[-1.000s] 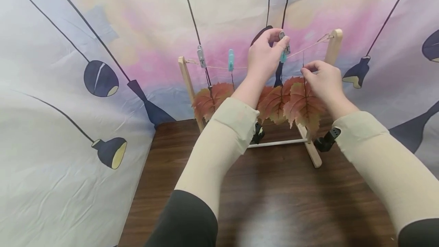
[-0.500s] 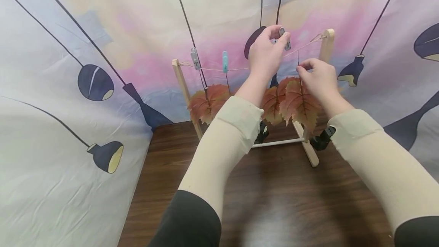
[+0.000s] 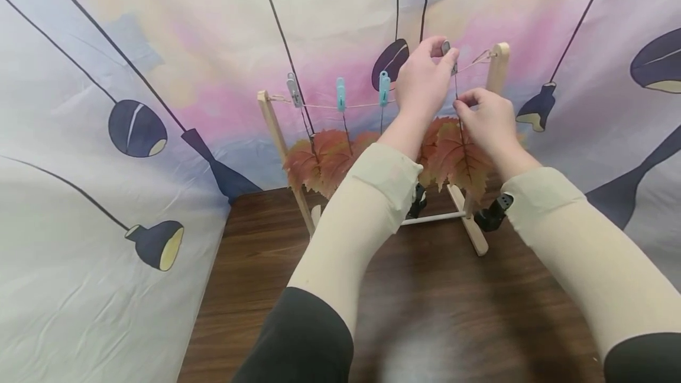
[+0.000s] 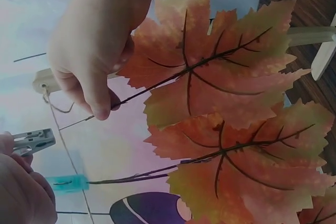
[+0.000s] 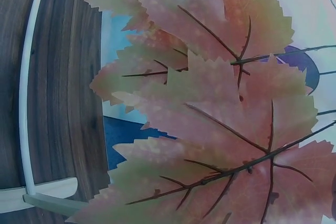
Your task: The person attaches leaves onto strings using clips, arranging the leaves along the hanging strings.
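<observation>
My left hand [image 3: 425,78] pinches a grey clothespin [image 3: 449,55] above the right part of the string. In the left wrist view the grey clothespin's front end is close to the string [image 4: 67,150] and the tip of a leaf stem. The right hand [image 3: 489,120] pinches that stem between thumb and fingertips. An orange-red artificial maple leaf [image 3: 463,155] hangs from it, large in the right wrist view. Beside it, a teal clothespin [image 4: 68,183] holds another maple leaf [image 4: 241,156] on the string. The right hand's fingers are out of the right wrist view.
The string runs between two wooden posts [image 3: 498,67] of a small rack with a white crossbar [image 3: 433,218]. Further left, a grey clothespin [image 3: 294,90] and a teal clothespin [image 3: 341,94] hold more leaves. Brown wood-grain floor [image 3: 425,300] lies below, and a printed cloth [image 3: 213,46] stands behind.
My left hand has moved right along the string with the grey clothespin, from beside a teal clothespin to above the held stem. The right hand keeps its pinch. The head view has shifted slightly.
</observation>
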The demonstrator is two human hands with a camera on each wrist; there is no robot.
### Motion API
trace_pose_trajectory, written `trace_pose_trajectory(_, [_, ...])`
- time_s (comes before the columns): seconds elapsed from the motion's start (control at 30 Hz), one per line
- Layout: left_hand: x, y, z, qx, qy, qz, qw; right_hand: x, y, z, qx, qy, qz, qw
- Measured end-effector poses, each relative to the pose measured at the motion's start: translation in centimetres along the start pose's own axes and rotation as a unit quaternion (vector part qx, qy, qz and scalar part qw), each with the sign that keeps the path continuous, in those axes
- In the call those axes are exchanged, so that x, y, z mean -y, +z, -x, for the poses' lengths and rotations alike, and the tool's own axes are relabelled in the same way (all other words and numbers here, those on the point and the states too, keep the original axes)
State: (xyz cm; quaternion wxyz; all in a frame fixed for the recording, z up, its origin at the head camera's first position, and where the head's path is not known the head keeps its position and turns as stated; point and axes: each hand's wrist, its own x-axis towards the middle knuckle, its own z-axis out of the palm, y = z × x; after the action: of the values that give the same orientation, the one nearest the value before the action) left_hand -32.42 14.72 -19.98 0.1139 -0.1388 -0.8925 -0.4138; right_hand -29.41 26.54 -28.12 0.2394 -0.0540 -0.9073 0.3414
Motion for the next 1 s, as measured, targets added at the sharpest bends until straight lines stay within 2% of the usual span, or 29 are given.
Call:
trace_pose_trajectory(0.23, [-0.04, 0.33, -0.06, 0.000, 0.004, -0.018, 0.9998, 0.40, 0.03, 0.14, 0.003, 0.004, 0.001, 1.000])
trace_pose_trajectory(0.6, [-0.36, 0.08, -0.07, -0.001, 0.013, -0.044, 0.9989, 0.47, 0.07, 0.26, -0.011, 0.000, 0.003, 1.000])
trace_pose_trajectory(1.0, [-0.38, -0.17, 0.09, 0.019, -0.015, -0.067, 0.9975, 0.70, 0.24, 0.38, -0.011, -0.004, 0.002, 1.000])
